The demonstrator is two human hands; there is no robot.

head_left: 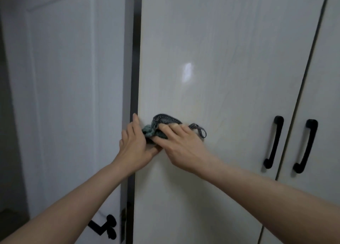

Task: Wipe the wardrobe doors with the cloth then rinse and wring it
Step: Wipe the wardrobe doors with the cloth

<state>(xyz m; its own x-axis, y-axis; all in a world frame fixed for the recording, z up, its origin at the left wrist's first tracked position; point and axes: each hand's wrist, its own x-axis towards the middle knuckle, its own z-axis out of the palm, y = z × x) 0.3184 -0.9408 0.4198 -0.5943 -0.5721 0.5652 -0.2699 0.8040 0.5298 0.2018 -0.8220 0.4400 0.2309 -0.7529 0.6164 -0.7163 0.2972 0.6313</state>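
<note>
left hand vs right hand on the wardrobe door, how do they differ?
Left hand sits at the wardrobe door edge, index finger straight up; right hand lies farther in, fingers spread. Right hand presses down on the cloth; left hand meets its left end. Both touch the cloth.

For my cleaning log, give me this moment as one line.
phase: wiping | cloth: bunched against wardrobe door, near its left edge | hands: right hand presses cloth, left hand touches it | rinse: not yet
</note>
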